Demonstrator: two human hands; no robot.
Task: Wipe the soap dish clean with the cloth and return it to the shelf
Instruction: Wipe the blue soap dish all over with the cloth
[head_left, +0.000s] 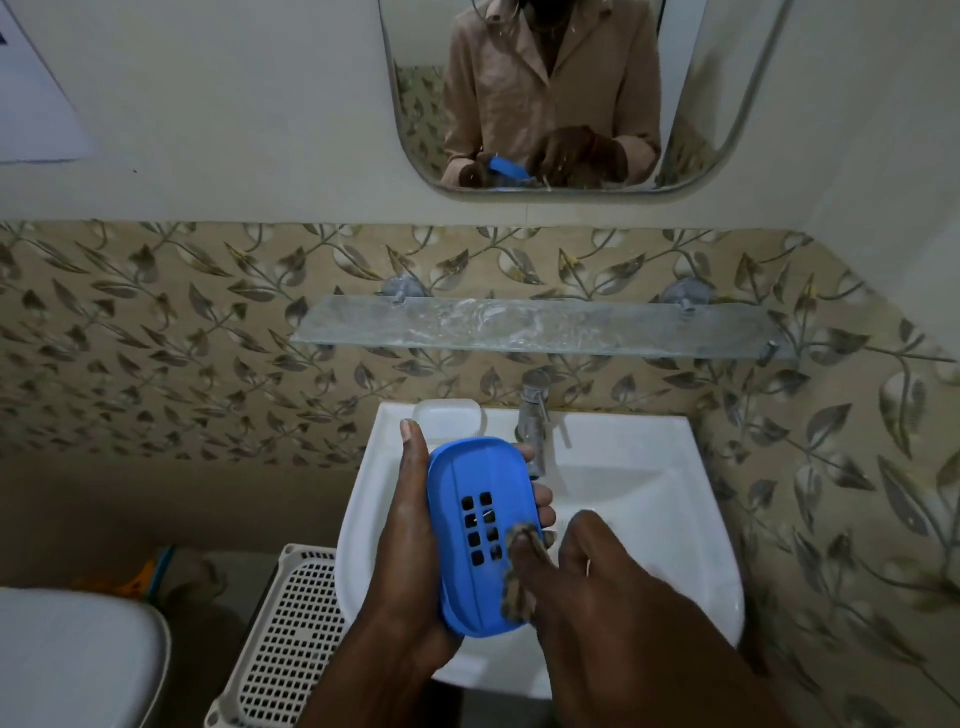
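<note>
Dish (480, 535) sits over the sink (649, 499), clamped by the left hand (410, 551). Right hand (587, 571) pinches the cloth (519, 577) against its face. Risk: wet plastic may slip into the basin if wiping pressure exceeds grip.

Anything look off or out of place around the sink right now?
Nothing damaged or spilled. The glass shelf looks smeared with whitish residue. A white soap sits directly on the basin rim while the left hand holds the blue soap dish.

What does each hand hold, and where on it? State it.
Left hand grips the blue soap dish by its long sides, thumb on one, fingers on the other. Right hand pinches the cloth against the dish's near end.
</note>
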